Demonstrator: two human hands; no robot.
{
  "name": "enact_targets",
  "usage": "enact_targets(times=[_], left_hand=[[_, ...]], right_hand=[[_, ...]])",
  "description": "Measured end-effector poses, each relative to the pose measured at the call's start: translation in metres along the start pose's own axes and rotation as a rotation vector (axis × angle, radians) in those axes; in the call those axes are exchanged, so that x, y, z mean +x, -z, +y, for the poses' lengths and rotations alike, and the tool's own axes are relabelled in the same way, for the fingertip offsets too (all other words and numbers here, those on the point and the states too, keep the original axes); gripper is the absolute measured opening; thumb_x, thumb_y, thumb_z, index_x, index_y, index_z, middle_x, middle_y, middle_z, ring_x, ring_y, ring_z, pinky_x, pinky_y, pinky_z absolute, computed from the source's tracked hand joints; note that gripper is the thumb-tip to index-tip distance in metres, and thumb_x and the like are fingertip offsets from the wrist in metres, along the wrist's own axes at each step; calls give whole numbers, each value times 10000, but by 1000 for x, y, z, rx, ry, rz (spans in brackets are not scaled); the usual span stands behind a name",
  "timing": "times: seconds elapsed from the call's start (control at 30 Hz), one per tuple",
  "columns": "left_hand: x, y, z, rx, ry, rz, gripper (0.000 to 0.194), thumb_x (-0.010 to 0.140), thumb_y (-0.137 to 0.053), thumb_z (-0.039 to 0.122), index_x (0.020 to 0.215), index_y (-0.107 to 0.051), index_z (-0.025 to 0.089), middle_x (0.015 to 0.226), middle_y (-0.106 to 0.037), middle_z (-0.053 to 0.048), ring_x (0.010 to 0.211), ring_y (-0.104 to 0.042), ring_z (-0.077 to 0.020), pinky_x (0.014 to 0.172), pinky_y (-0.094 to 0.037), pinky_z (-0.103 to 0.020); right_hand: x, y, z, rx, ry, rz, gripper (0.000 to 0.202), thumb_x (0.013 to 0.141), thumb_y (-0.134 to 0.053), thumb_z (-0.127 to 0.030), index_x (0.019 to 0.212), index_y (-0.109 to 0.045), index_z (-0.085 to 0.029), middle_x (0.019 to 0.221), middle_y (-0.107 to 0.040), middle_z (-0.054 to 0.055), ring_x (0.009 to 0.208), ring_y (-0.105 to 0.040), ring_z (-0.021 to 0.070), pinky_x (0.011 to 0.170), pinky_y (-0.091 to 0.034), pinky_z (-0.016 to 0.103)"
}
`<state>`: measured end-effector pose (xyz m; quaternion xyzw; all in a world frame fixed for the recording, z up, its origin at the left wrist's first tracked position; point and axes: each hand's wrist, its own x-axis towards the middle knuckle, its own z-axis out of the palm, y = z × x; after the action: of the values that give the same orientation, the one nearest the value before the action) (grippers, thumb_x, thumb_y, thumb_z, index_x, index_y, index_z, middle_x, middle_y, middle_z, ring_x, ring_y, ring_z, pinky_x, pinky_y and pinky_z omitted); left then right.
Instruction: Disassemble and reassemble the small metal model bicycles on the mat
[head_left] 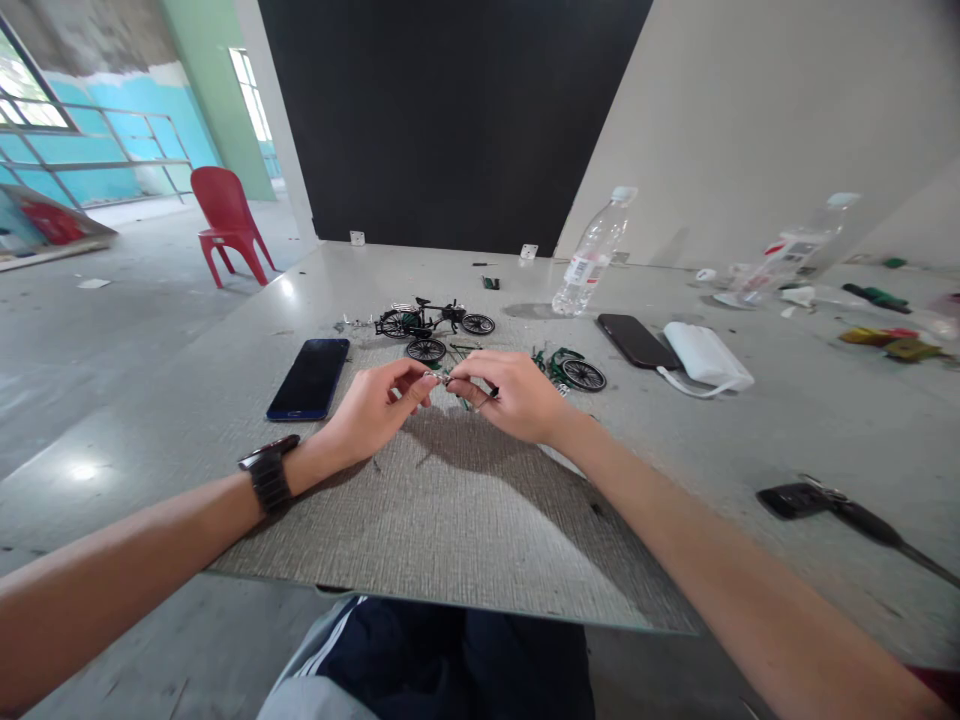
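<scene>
My left hand [379, 405] and my right hand [510, 393] meet above the middle of the table, fingertips pinched together on a small silvery part [441, 378]. Its shape is too small to make out. Just behind my hands stands a black miniature bicycle [435, 318], with a loose spoked wheel [426, 349] in front of it. Green bicycle pieces [559, 361] and another wheel [583, 375] lie beyond my right hand. Thin green parts beneath my fingers are partly hidden.
A dark blue phone [309, 380] lies left of my hands. To the right are a clear bottle [592, 255], a black phone [636, 341], a white power bank [706, 357] and keys [795, 500]. A second bottle [791, 255] stands farther right. A black panel [450, 120] rises behind the table.
</scene>
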<state>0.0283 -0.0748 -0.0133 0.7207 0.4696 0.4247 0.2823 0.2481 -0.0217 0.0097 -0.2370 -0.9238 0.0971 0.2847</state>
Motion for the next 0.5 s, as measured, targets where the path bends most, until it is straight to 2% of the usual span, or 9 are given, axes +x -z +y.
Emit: enact_targets(times=[0.07, 0.23, 0.5], left_hand=[[0, 0, 1, -13, 7, 1, 313, 1023, -525, 433, 925, -659, 168, 782, -701, -35, 658, -615, -120, 603, -468, -255], [0, 1, 2, 24, 2, 48, 371, 1058, -454, 407, 797, -589, 181, 742, -655, -20, 605, -560, -100, 569, -425, -260], [0, 0, 1, -20, 8, 42, 306, 1045, -487, 410, 866, -598, 187, 747, -653, -14, 612, -563, -108, 560, -424, -264]], right_hand=[[0, 2, -2, 12, -8, -10, 323, 1058, -484, -371, 937, -721, -188, 894, -729, 66, 813, -637, 183, 730, -429, 307], [0, 3, -6, 84, -77, -7, 359, 1089, -405, -382, 1196, -690, -191, 935, -742, 62, 784, -634, 168, 722, -433, 304], [1, 2, -6, 107, -60, -20, 382, 1081, -425, -440, 1099, -707, -184, 885, -733, 55, 746, -618, 155, 689, -406, 294]])
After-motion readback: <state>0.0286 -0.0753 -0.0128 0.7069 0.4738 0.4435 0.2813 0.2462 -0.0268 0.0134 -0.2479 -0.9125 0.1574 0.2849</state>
